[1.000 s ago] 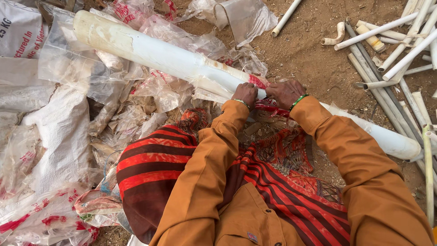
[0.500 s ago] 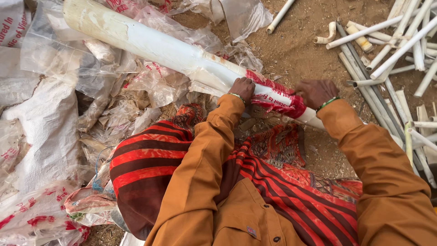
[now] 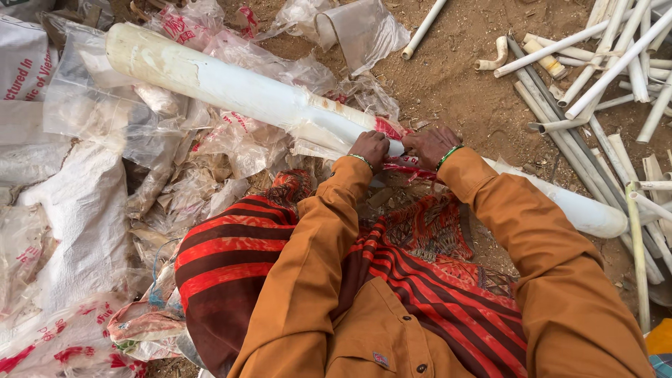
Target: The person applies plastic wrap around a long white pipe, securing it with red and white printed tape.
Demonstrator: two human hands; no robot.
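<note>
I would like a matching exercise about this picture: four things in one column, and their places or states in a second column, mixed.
Things:
1. big white pipe
2. thin white pipes
3. clear plastic bags
4. red label

Places or states:
a. heaped on the ground at upper right
b. crumpled under the pipe, at left
c. lying across, under both hands
d. between left hand and right hand

Pairs: 1-c, 2-a, 3-b, 4-d

The right hand [image 3: 430,145], which half a second earlier sat well right of the left hand [image 3: 369,149] with the red label stretched between them, closed in beside it at frame centre. The red label [image 3: 390,130] shrank to a small patch. The white pipe [image 3: 266,94] rolled slightly.
</note>
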